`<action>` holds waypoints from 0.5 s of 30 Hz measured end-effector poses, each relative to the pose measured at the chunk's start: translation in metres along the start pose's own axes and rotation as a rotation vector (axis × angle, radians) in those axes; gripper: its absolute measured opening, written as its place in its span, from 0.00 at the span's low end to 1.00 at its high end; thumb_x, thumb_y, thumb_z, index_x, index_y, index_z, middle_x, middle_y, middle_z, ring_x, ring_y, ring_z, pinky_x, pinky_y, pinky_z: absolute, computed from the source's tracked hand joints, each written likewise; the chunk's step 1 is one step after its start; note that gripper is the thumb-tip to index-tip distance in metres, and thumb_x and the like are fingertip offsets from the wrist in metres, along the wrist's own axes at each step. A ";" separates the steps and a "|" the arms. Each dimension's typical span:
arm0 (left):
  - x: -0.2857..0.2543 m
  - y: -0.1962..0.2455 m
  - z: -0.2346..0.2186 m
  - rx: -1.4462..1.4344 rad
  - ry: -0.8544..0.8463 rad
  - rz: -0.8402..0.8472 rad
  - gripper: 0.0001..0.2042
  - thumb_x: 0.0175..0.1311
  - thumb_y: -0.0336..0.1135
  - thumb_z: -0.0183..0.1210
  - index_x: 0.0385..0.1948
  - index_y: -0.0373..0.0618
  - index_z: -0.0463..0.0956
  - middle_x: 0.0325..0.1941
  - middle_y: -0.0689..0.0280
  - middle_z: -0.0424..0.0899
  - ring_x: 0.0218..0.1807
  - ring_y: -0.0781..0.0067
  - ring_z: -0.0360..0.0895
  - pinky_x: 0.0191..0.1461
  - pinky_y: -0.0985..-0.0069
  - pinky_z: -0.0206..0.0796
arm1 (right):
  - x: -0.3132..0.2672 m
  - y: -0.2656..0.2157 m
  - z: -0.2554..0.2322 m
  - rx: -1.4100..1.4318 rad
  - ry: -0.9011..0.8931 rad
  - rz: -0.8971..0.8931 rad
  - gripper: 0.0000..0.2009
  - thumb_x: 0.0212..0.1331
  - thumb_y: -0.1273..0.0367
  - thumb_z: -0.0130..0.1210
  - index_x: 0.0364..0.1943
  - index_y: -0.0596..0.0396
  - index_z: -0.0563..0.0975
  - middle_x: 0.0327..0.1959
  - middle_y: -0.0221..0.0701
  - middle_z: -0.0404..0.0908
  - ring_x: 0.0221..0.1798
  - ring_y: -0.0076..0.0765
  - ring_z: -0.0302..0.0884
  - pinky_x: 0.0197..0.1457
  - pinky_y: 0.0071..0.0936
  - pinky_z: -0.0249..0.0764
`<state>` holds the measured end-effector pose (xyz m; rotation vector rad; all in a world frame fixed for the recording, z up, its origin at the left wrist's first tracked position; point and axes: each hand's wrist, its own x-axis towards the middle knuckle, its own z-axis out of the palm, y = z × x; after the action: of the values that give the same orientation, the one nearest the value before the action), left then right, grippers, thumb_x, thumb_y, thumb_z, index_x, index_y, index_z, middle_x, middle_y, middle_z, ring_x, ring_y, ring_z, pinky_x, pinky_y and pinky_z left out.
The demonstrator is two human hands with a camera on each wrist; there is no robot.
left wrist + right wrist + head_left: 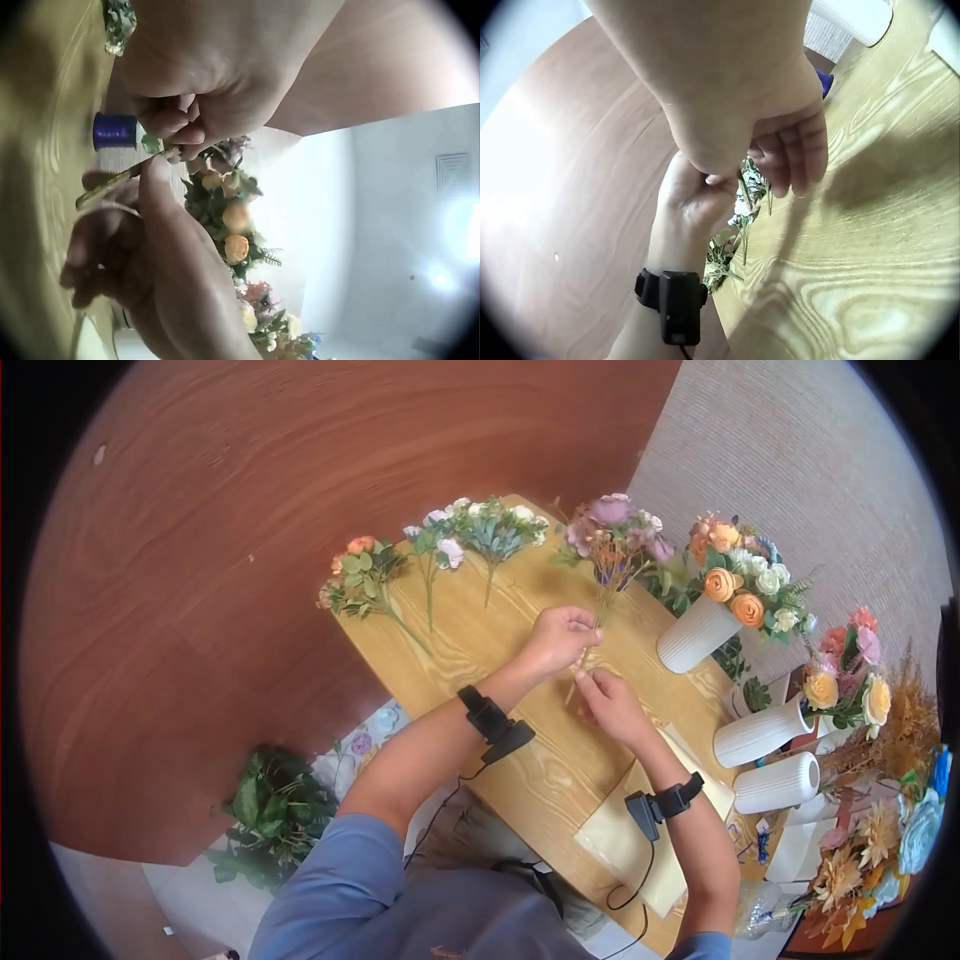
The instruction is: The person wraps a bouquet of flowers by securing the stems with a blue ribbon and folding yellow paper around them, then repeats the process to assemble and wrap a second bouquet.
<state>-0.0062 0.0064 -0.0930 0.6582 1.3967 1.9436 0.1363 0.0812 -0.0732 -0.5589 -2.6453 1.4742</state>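
A bunch of artificial purple flowers (612,525) is held over the wooden table, blooms pointing away from the person. My left hand (562,642) grips its gathered stems partway down. Closer to the body, my right hand (612,705) pinches the lower stems with its thumb against them. In the left wrist view the stem end (105,191) sticks out past the right thumb, while the other right fingers curve loosely beneath. The right wrist view shows the left hand (690,195) close beside the right hand (791,150), whose palm partly hides the stems.
Orange flowers (365,570), a lilac-and-white sprig (435,550) and a white bunch (492,530) lie along the table's far left. White ribbed vases (700,632) line the right side, two with bouquets. A purple ribbon spool (115,131) and cream sheets (625,830) are on the table.
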 end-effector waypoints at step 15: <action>0.080 -0.028 -0.086 0.928 0.219 0.127 0.07 0.51 0.31 0.62 0.28 0.39 0.81 0.27 0.58 0.83 0.29 0.67 0.79 0.38 0.71 0.71 | -0.021 0.019 -0.051 -0.166 0.100 -0.048 0.16 0.63 0.59 0.55 0.27 0.60 0.76 0.18 0.32 0.75 0.21 0.29 0.72 0.29 0.29 0.69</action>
<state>-0.1149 0.0186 -0.1434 0.9649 2.4653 1.3973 0.1729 0.1244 -0.0594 -0.5607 -2.6980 1.1897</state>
